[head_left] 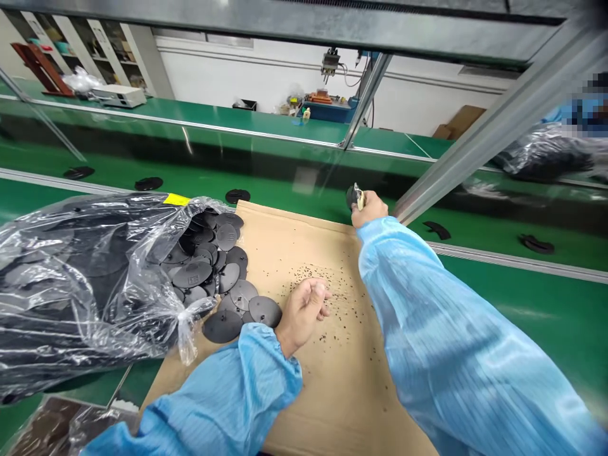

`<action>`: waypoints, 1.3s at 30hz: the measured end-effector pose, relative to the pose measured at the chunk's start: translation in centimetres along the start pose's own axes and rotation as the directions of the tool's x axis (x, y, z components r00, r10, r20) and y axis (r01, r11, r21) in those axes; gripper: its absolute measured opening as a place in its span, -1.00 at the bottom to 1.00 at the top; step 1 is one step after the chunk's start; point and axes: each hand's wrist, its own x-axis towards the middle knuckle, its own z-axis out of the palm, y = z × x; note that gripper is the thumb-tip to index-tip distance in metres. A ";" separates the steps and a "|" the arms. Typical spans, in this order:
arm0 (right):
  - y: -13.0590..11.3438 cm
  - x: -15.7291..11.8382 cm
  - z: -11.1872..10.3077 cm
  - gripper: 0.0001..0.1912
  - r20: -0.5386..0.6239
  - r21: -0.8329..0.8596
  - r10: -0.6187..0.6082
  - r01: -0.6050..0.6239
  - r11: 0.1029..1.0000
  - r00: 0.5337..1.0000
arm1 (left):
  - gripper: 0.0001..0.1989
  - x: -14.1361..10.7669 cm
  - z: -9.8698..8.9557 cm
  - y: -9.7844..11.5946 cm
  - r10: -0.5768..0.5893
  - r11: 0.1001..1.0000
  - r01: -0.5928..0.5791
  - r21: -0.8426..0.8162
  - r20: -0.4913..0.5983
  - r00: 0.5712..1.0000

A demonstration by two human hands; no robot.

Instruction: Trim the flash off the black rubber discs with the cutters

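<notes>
My left hand (pixel 304 311) is over the cardboard sheet (pixel 304 240), its fingers curled together beside scattered small black bits (pixel 344 304); whether anything is between the fingertips is hidden. Stretched out to the far right corner of the cardboard, my right hand (pixel 369 209) grips a dark part (pixel 352 197) and a small pale tool-like item (pixel 360 200). Black oval discs (pixel 192 274) spill from a clear plastic bag (pixel 99 278) on the left, and some lie close to my left wrist.
Beyond the cardboard runs a green belt (pixel 294 196) with black parts (pixel 237 196) spaced along it. A metal post (pixel 475 126) slants up close to my right hand. More wrapped items (pixel 546 152) lie at the far right, near a partly visible person.
</notes>
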 end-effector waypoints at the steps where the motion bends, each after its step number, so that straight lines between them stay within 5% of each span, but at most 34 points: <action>1: -0.5 -1.3 -0.7 -0.71 -0.037 0.061 -0.025 0.028 0.998 0.999 | -0.51 0.1 0.0 -0.1 0.004 1.000 -0.004 -0.029 -0.019 1.000; 6: -1.9 -11.7 -2.8 -0.76 -0.061 0.318 -0.122 0.135 0.938 0.991 | -0.52 0.6 -0.1 0.1 0.028 0.976 -0.062 -0.209 -0.162 0.986; 9: -1.9 -18.7 -2.8 -0.79 0.028 0.503 -0.148 0.114 0.856 0.989 | -0.55 0.7 -0.1 0.4 0.023 0.952 -0.062 -0.299 -0.132 0.991; 13: -1.3 -23.5 -2.4 -0.73 0.061 0.664 -0.240 0.140 0.734 0.969 | -0.59 0.8 -0.1 0.5 0.019 0.937 -0.061 -0.344 -0.123 0.992; 19: 0.6 -22.7 -3.0 -0.70 -0.131 0.420 -0.323 0.347 0.838 0.937 | -0.71 1.2 -0.6 1.3 -0.039 0.889 -0.063 -0.454 -0.213 0.976; 26: 1.6 -22.3 -2.9 -0.66 -0.024 0.273 -0.455 0.444 0.853 0.890 | -0.76 1.1 -1.1 1.7 -0.064 0.905 -0.015 -0.424 -0.169 0.983; 39: 1.3 -22.6 -3.5 -0.66 0.058 0.225 -0.465 0.443 0.868 0.883 | -0.68 0.9 -1.0 1.9 -0.104 0.912 0.023 -0.409 -0.176 0.979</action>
